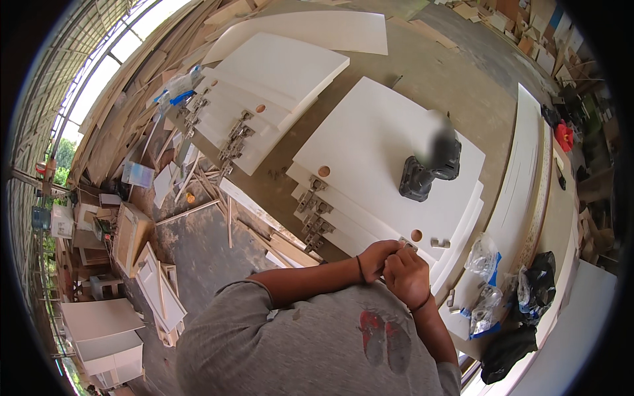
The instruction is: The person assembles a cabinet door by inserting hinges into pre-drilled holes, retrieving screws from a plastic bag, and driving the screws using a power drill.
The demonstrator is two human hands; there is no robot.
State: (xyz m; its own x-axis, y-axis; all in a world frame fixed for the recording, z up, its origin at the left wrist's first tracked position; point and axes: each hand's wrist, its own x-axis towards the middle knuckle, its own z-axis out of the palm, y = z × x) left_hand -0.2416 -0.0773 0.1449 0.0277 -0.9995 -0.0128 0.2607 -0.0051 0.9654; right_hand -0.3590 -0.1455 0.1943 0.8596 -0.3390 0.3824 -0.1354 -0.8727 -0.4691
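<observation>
White cabinet door panels (376, 132) lie in a stepped stack before me, with round hinge cup holes near their stepped edges. My left hand (378, 259) and my right hand (407, 276) are closed together at the near edge of this stack. A small metal piece, apparently a cabinet hinge (409, 245), shows just past their fingers, which hide most of it. To the right of my hands lies another hinge (440, 243) on the top panel. Several metal hinges (317, 221) sit along the left edges. A black cordless drill (417, 179) stands on the top panel, its upper part blurred.
A second stack of white panels (277, 69) with hinges lies to the far left. Clear plastic bags (483, 257) and black bags (505, 353) are at my right, beside a long white board (512, 178). Wood strips and offcuts (198, 181) litter the left floor.
</observation>
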